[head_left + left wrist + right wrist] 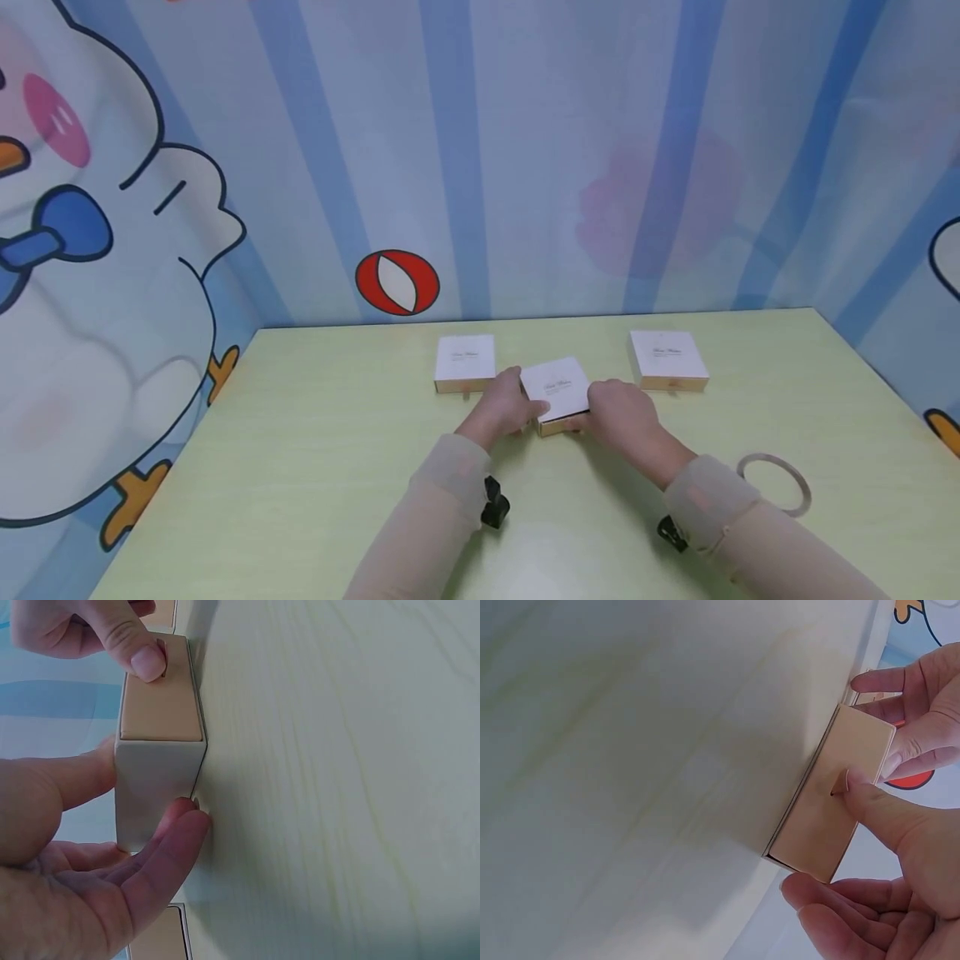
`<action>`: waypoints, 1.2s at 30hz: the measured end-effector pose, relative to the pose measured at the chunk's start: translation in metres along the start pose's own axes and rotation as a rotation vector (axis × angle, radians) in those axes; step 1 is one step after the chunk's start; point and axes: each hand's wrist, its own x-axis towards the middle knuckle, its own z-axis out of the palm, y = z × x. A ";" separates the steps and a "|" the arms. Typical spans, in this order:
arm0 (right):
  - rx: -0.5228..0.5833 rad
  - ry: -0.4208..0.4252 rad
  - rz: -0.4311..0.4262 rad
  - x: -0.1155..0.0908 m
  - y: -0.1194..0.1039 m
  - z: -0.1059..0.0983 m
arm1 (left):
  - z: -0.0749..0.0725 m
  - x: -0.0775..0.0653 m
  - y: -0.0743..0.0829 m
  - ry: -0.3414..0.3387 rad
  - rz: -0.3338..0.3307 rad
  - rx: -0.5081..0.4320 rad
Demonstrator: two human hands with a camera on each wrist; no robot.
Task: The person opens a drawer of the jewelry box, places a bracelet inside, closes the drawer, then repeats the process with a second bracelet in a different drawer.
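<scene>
A small white box (557, 385) with a tan drawer front (825, 817) is held between both hands over the middle of the table, turned slightly askew. My left hand (504, 407) grips its left side, thumb near the top and fingers along the lower edge. Curled at the right front corner, my right hand (624, 412) has its thumb on the small tan pull tab (840, 782) in the drawer front. A dark line runs along the front edge of the white lid in the head view.
One similar white box (465, 357) stands just behind my left hand, another (667, 357) farther right at the back. A pale ring (765, 457) lies beside my right sleeve. Behind the light table (300, 458) hangs a blue cartoon-print backdrop (525, 167).
</scene>
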 end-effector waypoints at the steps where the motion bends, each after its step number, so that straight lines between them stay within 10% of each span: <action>1: -0.002 0.002 0.000 0.000 0.000 0.000 | 0.000 0.000 0.000 0.000 -0.001 0.001; 20: 0.009 0.012 0.008 0.000 0.002 0.003 | -0.001 0.002 0.001 -0.005 0.005 0.016; 36: 0.584 -0.189 0.073 0.000 0.030 -0.006 | 0.005 -0.010 -0.001 0.041 0.072 -0.117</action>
